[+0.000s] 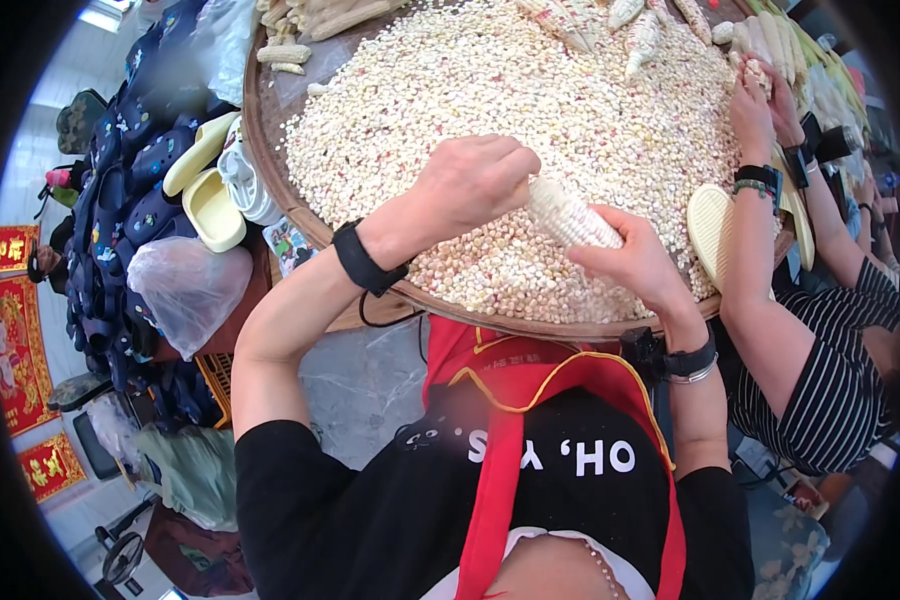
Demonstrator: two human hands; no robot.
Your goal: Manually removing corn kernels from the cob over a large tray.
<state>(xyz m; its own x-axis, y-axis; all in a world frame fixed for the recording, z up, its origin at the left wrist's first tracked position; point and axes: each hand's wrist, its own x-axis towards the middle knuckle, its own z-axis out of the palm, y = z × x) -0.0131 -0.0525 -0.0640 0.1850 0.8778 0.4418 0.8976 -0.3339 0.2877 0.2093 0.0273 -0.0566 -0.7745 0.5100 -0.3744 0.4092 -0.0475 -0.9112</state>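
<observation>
A pale corn cob (573, 215), with rows of whitish kernels along it, is held over a wide round tray (260, 150) heaped with loose corn kernels (450, 95). My right hand (642, 255) is closed round the cob's right end, thumb along its near side. At the other end, the fingers of my left hand (475, 185) are curled and pressed together against the tip. Part of that grip is hidden behind the back of the hand. Below both hands, kernels lie close to the tray's near rim.
Several bare cobs (345, 15) lie at the tray's far left, and speckled cobs (642, 40) at the far side. To the right, another person's hands (758, 110) hold a cob. Yellow clogs (213, 210) and a plastic bag (192, 285) stand left of the tray.
</observation>
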